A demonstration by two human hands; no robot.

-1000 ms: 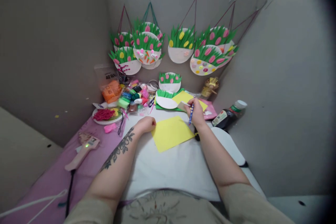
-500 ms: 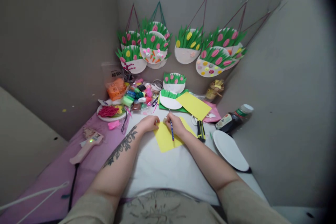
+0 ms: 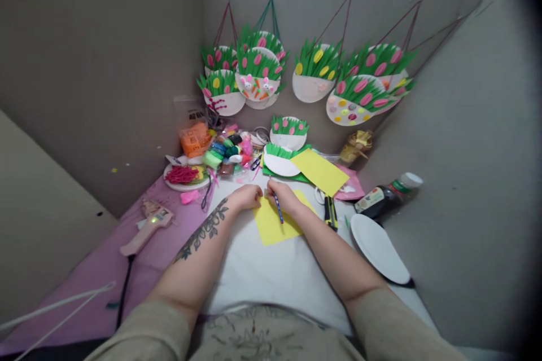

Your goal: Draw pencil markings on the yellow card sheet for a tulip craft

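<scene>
Right now both hands meet at the far edge of a yellow paper sheet (image 3: 277, 224) lying on the white worktop (image 3: 271, 271). Fingers of the right hand (image 3: 283, 196) are closed round a blue pencil (image 3: 278, 209) (its tip hidden near the fingertips). Curled fingers of the left hand (image 3: 245, 197) press on the sheet's corner, gripping nothing. A utility knife (image 3: 330, 213) lies just right.

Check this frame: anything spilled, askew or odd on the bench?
Two things stand out. A dark bottle with a white cap lies on its side against the right wall, no spill visible. A pink glue gun lies on the purple cloth with its green light on. The right hand holds a pen on yellow paper; the left hand steadies it.
</scene>
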